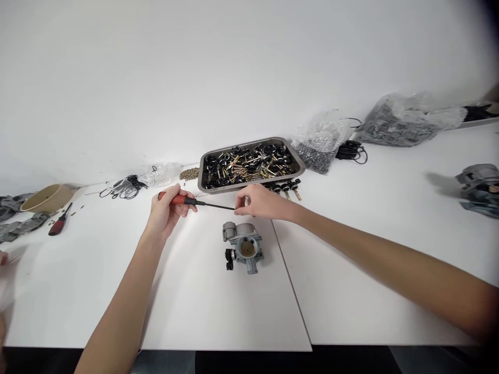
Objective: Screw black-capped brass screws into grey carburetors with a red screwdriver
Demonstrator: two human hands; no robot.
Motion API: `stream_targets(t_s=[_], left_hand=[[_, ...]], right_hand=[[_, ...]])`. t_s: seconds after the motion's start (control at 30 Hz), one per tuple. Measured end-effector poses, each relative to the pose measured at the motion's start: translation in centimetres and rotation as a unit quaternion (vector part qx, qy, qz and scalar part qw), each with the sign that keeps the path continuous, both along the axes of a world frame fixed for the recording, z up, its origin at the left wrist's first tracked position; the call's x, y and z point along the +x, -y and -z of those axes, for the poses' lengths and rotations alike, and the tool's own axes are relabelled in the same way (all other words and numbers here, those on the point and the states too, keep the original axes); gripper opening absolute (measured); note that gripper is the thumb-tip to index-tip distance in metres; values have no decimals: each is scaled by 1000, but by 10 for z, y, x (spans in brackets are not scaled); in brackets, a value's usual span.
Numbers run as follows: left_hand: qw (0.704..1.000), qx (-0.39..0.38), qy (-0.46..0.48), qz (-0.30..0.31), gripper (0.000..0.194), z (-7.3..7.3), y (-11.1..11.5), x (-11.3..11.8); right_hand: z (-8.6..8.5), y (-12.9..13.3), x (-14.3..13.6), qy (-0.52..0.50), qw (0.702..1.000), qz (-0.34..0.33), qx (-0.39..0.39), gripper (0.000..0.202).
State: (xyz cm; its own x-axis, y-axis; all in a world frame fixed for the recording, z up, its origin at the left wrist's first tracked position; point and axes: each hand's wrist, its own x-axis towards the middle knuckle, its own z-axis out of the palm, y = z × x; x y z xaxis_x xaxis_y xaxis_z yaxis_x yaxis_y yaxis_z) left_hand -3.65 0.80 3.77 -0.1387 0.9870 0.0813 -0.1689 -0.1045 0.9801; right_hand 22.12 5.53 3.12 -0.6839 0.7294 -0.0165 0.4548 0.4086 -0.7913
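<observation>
My left hand (pixel 169 210) is closed around the red and black handle of a screwdriver (pixel 189 201), whose dark shaft points to the right. At the shaft's tip, my right hand (pixel 255 201) pinches with thumb and forefinger; whether a small part sits between them is too small to tell. Below my hands a grey metal carburetor (pixel 245 246) stands on the white table, with a brass-coloured disc in its round bore and a black fitting on its left side. Just behind my right hand lies a metal tray (pixel 249 184) heaped with black and brass-coloured parts.
Several black-capped parts (pixel 286 188) lie by the tray, with small brass pieces (pixel 189 173) to its left. Plastic bags of parts (pixel 405 122) line the wall. Another screwdriver (pixel 60 222) and a tan bowl (pixel 50 198) are left. Part of another person's hand (pixel 3 258) shows at the left edge.
</observation>
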Motion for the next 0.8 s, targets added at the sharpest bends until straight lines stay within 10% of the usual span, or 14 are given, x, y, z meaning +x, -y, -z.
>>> stream_targets(t_s=[0.3, 0.63, 0.8], left_hand=[[999, 24, -12, -17, 28, -7, 3, 11], [961, 234, -144, 30, 30, -120, 15, 69], [945, 280, -164, -29, 32, -134, 47, 84]], right_hand=[[4, 0, 0, -45, 999, -2, 23, 12], [-49, 21, 15, -153, 982, -72, -86, 21], [-68, 36, 21, -97, 982, -156, -48, 21]])
